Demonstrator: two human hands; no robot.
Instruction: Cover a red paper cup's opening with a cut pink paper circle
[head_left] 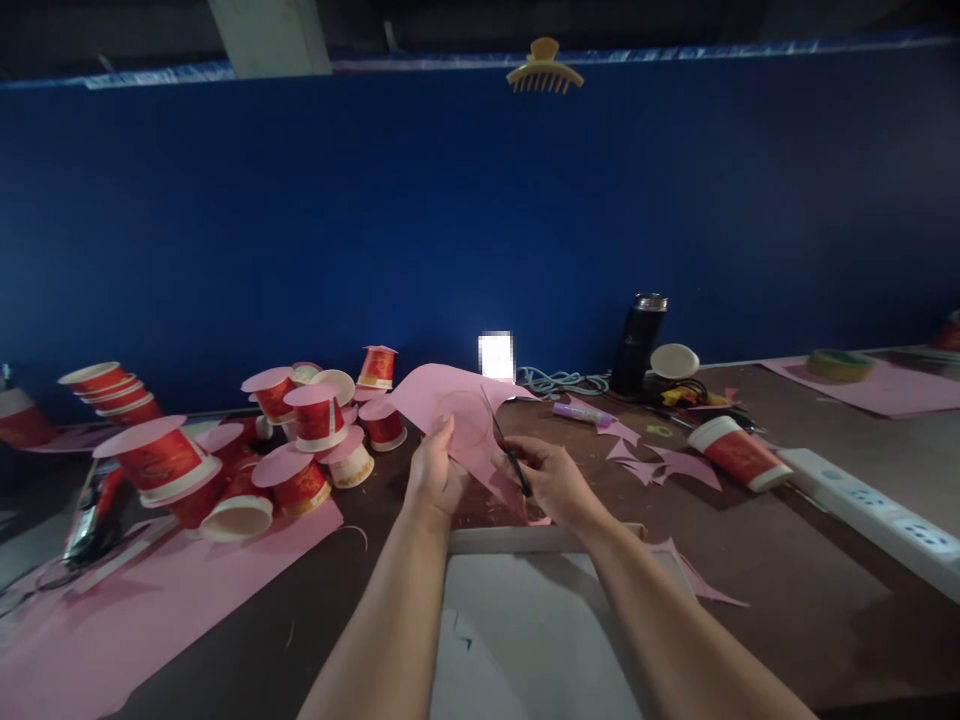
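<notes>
A sheet of pink paper [431, 390] with a circle drawn on it is held up over the table. My left hand [437, 472] grips the sheet by its lower left part, thumb on the near face. My right hand [551, 478] is closed around a pair of dark scissors [513, 462], whose blades lie at the right side of the sheet beside the circle outline. A strip of the paper hangs down near the scissors. Below both forearms lies a pale grey box lid or tray [540, 620].
Red paper cups [315, 418], many topped with pink discs, crowd the left over a large pink sheet [225, 590]. Rightward are paper scraps [686, 465], a purple glue stick [581, 413], a black flask [639, 345], a lying cup [739, 452] and a white power strip [870, 510].
</notes>
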